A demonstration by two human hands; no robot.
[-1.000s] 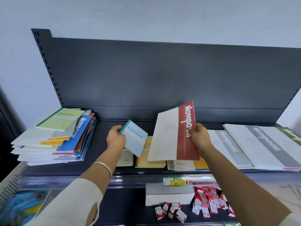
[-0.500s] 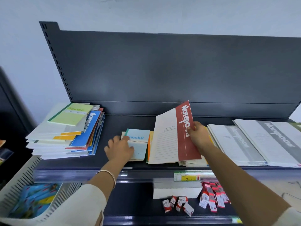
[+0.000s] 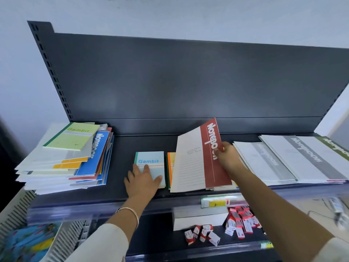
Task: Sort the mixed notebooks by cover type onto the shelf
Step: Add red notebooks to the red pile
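A small light-blue Gambit notebook [image 3: 150, 161] lies flat on the dark shelf [image 3: 143, 142], and my left hand [image 3: 141, 181] rests on its near half with straight fingers. My right hand [image 3: 227, 156] pinches the red-and-white Notebook [image 3: 196, 163], which stands tilted over a low pile with an orange-edged notebook [image 3: 171, 167] at its left. A mixed stack [image 3: 64, 159] topped by a green Gambit notebook [image 3: 72, 137] sits at the shelf's left end. Grey-striped Notebooks [image 3: 294, 159] lie in piles on the right.
The shelf's dark back panel [image 3: 188, 82] rises behind the piles. Below the shelf's front rail with a yellow price tag [image 3: 215, 202] sit a white box [image 3: 200, 219] and several small red-and-white packs [image 3: 239, 223]. A white basket [image 3: 17, 210] with blue items stands at lower left.
My left hand lowered the blue Gambit notebook onto the shelf and now lies flat on it. The red Notebook stays tilted in my right hand. The view shifted left.
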